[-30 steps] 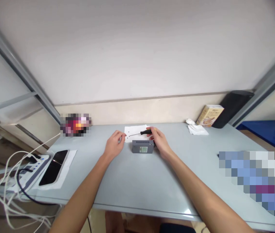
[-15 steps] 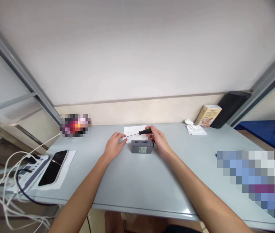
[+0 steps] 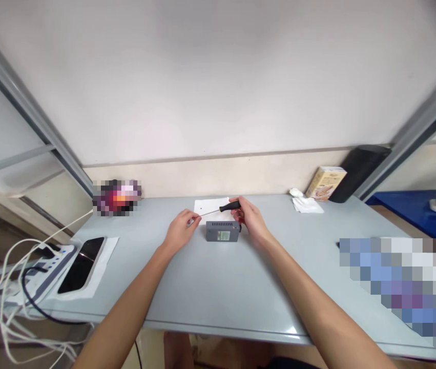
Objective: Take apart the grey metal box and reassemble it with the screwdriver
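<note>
My right hand [image 3: 251, 220] is closed round the black handle of a screwdriver [image 3: 230, 206], whose thin shaft points left. At the shaft's tip the thumb and fingers of my left hand [image 3: 180, 228] are pinched together; whether a small part sits between them is hidden. Just below the shaft, a grey box-shaped device [image 3: 222, 231] stands on the table, with a row of vent slots on top and a pale label on its front. Behind it lies a white sheet of paper [image 3: 212, 205] with a small dark speck, perhaps a screw, on it.
On the left, a phone [image 3: 82, 265] rests on white paper beside a power strip [image 3: 50, 277] with tangled white cables [image 3: 8, 312]. Tissues [image 3: 307, 204], a yellow box [image 3: 325, 183] and a black cylinder [image 3: 359, 171] stand back right. Blurred-out items lie at both sides of the grey table [image 3: 218, 287].
My left fingertips have closed at the screwdriver's tip, where they were slightly apart before. The view has shifted a little; the grey device stays in place on the table.
</note>
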`<move>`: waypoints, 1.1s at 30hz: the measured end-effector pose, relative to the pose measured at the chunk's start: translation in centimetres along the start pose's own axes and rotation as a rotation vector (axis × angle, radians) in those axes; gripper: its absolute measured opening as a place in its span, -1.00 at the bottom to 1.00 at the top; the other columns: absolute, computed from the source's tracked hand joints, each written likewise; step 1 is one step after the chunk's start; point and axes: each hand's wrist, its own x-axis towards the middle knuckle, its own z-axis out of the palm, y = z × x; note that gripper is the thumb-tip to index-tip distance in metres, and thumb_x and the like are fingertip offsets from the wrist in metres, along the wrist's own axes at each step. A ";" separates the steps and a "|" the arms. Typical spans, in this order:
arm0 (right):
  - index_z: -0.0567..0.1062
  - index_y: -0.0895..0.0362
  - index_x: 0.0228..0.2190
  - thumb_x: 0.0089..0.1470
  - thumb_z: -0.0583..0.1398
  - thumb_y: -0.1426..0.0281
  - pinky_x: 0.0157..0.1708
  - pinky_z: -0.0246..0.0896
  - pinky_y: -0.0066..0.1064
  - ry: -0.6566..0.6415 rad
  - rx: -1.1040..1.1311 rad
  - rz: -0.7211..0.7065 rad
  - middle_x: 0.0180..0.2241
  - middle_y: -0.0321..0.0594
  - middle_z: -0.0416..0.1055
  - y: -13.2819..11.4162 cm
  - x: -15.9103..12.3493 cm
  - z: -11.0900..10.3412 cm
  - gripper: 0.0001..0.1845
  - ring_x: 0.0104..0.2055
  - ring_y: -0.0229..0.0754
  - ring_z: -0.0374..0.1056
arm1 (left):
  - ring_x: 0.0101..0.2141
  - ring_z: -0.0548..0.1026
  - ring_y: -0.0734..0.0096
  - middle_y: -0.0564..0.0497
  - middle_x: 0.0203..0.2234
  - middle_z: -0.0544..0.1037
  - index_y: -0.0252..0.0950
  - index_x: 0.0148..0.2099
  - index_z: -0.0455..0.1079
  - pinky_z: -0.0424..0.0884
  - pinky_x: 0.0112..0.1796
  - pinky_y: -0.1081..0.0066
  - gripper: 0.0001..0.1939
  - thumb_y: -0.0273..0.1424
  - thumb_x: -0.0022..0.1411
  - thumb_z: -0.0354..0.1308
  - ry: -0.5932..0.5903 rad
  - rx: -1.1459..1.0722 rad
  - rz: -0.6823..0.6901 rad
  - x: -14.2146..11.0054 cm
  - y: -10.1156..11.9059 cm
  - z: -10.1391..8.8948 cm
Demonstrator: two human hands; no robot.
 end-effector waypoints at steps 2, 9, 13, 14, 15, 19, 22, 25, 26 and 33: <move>0.59 0.08 -0.19 0.06 0.22 -0.23 -0.48 0.07 -0.38 -0.004 -0.001 -0.005 -0.48 -0.32 0.38 0.0 0.0 0.0 -0.35 -0.50 -0.25 0.19 | -0.27 0.47 0.31 -0.01 -0.26 0.53 -0.20 -0.18 0.54 0.37 -0.25 0.34 -0.71 -0.21 0.47 0.06 0.000 -0.013 0.007 0.0 0.1 0.0; 0.58 0.09 -0.22 0.07 0.21 -0.23 -0.50 0.06 -0.38 0.014 0.028 -0.018 -0.53 -0.33 0.34 -0.1 0.1 0.1 -0.36 -0.52 -0.26 0.17 | -0.26 0.48 0.30 -0.01 -0.26 0.53 -0.19 -0.18 0.54 0.36 -0.23 0.33 -0.75 -0.22 0.45 0.09 -0.019 -0.021 0.008 -0.1 0.3 -0.1; 0.60 0.10 -0.25 0.05 0.22 -0.25 -0.51 0.07 -0.39 0.016 0.006 -0.021 -0.54 -0.31 0.34 -0.2 0.0 0.2 -0.34 -0.52 -0.27 0.17 | -0.25 0.48 0.31 -0.01 -0.24 0.53 -0.18 -0.16 0.54 0.37 -0.22 0.33 -0.73 -0.20 0.47 0.07 -0.036 -0.027 0.015 -0.2 0.2 -0.1; 0.60 0.10 -0.26 0.05 0.23 -0.25 -0.51 0.07 -0.38 0.015 -0.005 -0.019 -0.53 -0.31 0.34 -0.3 -0.1 0.2 -0.34 -0.52 -0.26 0.17 | -0.25 0.48 0.30 -0.01 -0.25 0.53 -0.18 -0.15 0.54 0.37 -0.22 0.33 -0.72 -0.20 0.48 0.05 -0.043 -0.030 0.022 -0.2 0.2 -0.1; 0.59 0.10 -0.26 0.04 0.22 -0.26 -0.50 0.07 -0.38 0.015 -0.015 -0.019 -0.53 -0.31 0.34 -0.3 -0.1 0.2 -0.34 -0.52 -0.26 0.17 | -0.24 0.48 0.30 -0.01 -0.25 0.53 -0.18 -0.15 0.54 0.37 -0.21 0.33 -0.71 -0.20 0.49 0.04 -0.050 -0.030 0.027 -0.2 0.3 -0.2; 0.59 0.09 -0.26 0.04 0.21 -0.28 -0.49 0.08 -0.35 0.030 -0.050 -0.032 -0.53 -0.31 0.34 -0.6 -0.2 0.2 -0.32 -0.52 -0.25 0.16 | -0.20 0.49 0.27 -0.02 -0.23 0.54 -0.18 -0.15 0.53 0.38 -0.19 0.32 -0.72 -0.21 0.49 0.04 -0.065 -0.013 0.045 -0.2 0.4 -0.3; 0.59 0.09 -0.26 0.04 0.20 -0.29 -0.48 0.07 -0.35 0.029 -0.066 -0.041 -0.51 -0.30 0.34 -0.7 -0.3 0.3 -0.30 -0.51 -0.25 0.16 | -0.19 0.50 0.27 -0.02 -0.21 0.54 -0.18 -0.15 0.53 0.39 -0.17 0.31 -0.73 -0.23 0.49 0.04 -0.066 0.002 0.054 -0.2 0.6 -0.5; 0.59 0.09 -0.27 0.04 0.19 -0.31 -0.47 0.08 -0.35 0.030 -0.081 -0.045 -0.50 -0.30 0.35 -0.8 -0.3 0.3 -0.29 -0.50 -0.24 0.17 | -0.17 0.51 0.27 -0.02 -0.19 0.54 -0.19 -0.15 0.52 0.39 -0.15 0.31 -0.73 -0.24 0.50 0.03 -0.070 0.011 0.054 -0.2 0.7 -0.6; 0.59 0.09 -0.27 0.03 0.18 -0.32 -0.47 0.09 -0.36 0.033 -0.087 -0.046 -0.50 -0.30 0.35 -0.8 -0.3 0.3 -0.29 -0.50 -0.23 0.17 | -0.17 0.51 0.27 -0.02 -0.19 0.54 -0.19 -0.15 0.52 0.39 -0.15 0.31 -0.73 -0.24 0.50 0.02 -0.070 0.014 0.056 -0.2 0.7 -0.6; 0.59 0.09 -0.27 0.03 0.17 -0.33 -0.47 0.09 -0.35 0.039 -0.114 -0.086 -0.52 -0.31 0.34 -0.5 0.0 0.2 -0.27 -0.51 -0.22 0.18 | -0.19 0.51 0.30 -0.01 -0.21 0.54 -0.20 -0.13 0.53 0.41 -0.18 0.34 -0.69 -0.23 0.53 -0.01 -0.057 0.026 0.088 -0.3 0.9 -0.8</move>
